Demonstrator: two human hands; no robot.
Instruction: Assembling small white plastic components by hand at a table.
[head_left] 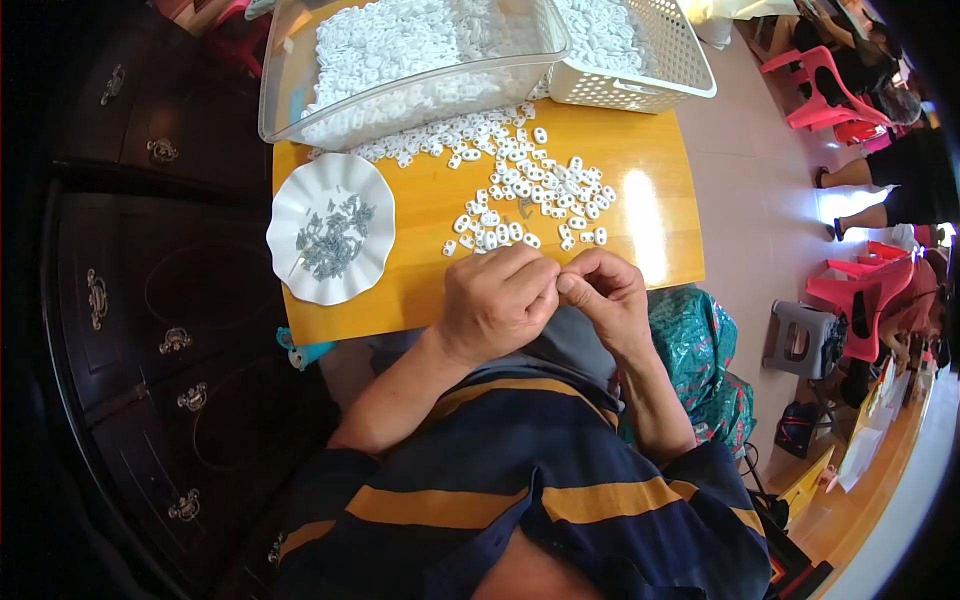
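Observation:
My left hand (503, 300) and my right hand (608, 298) meet over the table's near edge, their fingertips pinched together. Whatever lies between the fingers is too small or too hidden to make out. Just beyond them, small white plastic pieces (548, 185) with two dark-looking holes each are scattered on the yellow wooden table (415, 285). A few thin grey slivers lie among these pieces. To the left, a white scalloped plate (376, 195) holds a heap of small grey pieces (338, 238).
A clear plastic bin (284, 105) and a white perforated basket (640, 92), both full of white pieces, stand at the table's back. Dark cabinets (140, 290) line the left. On the right are a green bag (690, 335), a grey stool (797, 338), pink chairs (828, 90) and other people.

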